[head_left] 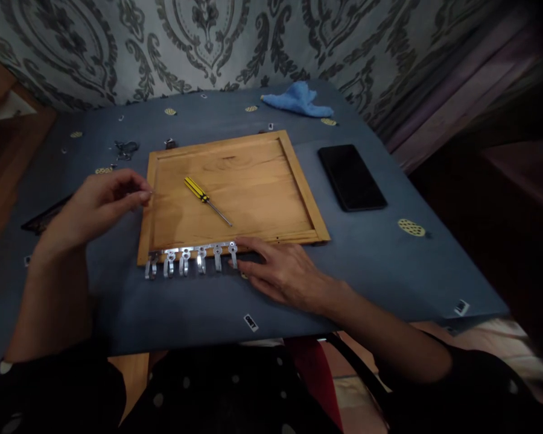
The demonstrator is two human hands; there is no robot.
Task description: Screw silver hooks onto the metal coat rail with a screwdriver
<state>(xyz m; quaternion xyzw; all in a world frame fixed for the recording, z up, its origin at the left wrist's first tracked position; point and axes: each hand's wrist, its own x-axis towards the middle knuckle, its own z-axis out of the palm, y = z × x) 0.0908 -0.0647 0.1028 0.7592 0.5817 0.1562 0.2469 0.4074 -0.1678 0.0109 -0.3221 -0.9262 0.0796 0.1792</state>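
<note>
A wooden framed panel (253,181) lies flat on the table. On it rests a screwdriver (196,190) with a yellow and black handle, its tip pointing toward the near right. A silver hook rail (202,253) with several hooks lies along the panel's near edge, the hooks hanging over it. My right hand (289,274) holds the rail's right end between its fingers. Over the panel's left edge, my left hand (104,202) pinches something tiny at its fingertips, too small to make out.
A black phone (352,178) lies right of the panel. Farther back is a blue cloth (298,99). Small dark pieces (125,149) sit at the back left, and a dark flat object (40,220) is partly behind my left hand. A patterned curtain (199,42) hangs behind the table.
</note>
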